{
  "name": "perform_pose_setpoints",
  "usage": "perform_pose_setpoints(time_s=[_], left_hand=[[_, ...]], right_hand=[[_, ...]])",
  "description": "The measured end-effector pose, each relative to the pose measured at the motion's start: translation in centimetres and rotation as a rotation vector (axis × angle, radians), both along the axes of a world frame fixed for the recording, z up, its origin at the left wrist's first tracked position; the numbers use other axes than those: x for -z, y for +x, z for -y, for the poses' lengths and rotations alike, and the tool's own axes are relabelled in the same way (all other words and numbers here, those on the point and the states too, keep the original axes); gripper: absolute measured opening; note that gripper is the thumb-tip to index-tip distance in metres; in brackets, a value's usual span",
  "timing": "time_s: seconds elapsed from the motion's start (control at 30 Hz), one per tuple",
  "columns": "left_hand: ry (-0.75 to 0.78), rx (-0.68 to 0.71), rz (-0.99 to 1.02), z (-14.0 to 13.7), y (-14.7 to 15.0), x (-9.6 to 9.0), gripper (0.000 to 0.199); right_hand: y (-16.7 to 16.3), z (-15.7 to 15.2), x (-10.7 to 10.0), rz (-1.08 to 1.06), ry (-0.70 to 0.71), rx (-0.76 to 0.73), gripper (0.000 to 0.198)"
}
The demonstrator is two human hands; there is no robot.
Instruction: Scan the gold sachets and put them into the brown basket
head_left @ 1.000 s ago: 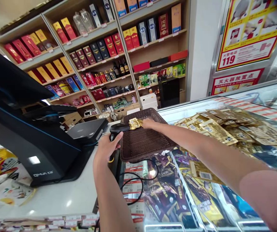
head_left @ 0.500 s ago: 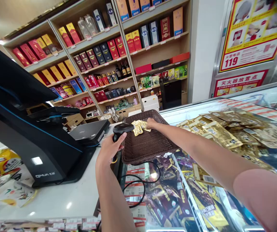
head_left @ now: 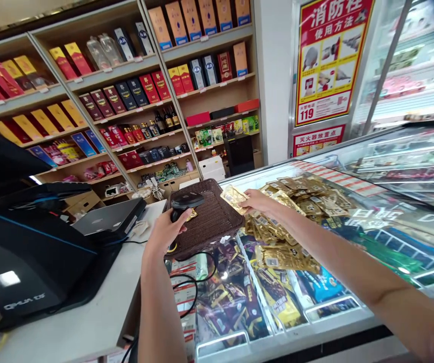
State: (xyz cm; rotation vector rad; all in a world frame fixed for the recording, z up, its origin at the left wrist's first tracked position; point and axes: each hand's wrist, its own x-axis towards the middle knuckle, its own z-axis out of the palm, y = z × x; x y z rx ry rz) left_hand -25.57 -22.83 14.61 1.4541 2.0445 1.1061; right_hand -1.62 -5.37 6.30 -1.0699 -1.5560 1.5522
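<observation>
My left hand is wrapped round the handle of a black barcode scanner, held over the left side of a brown wicker basket. A small gold packet shows in the basket just under the scanner. My right hand pinches a gold foil packet above the basket's right rim. Beside that hand, a heap of gold foil packets lies on the glass top of a freezer.
A black point-of-sale machine and a dark flat device stand on the white counter at left. A black cable loops below the basket. Shelves of boxed goods line the back wall.
My right hand has moved from inside the basket to its right rim, lifting a gold packet out. My left hand still holds the scanner. The view has turned right.
</observation>
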Motion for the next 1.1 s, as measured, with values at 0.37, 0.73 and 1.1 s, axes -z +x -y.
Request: perform_pose_setpoints(time_s=[0.37,0.73,1.1], left_hand=[[-0.083,0.178,-0.142,-0.5,4.0,-0.1,0.054],[-0.112,0.205,-0.166,-0.6,4.5,0.2,0.050],[-0.100,0.242,-0.184,-0.9,5.3,0.4,0.050]], right_hand=[[5.5,1.2,-1.3,0.077,-0.026,-0.104,0.085],[6.5,1.0,-2.1,0.131,-0.003,-0.146,0.074],[6.4,1.5,-2.0,0.147,0.047,-0.113,0.083]])
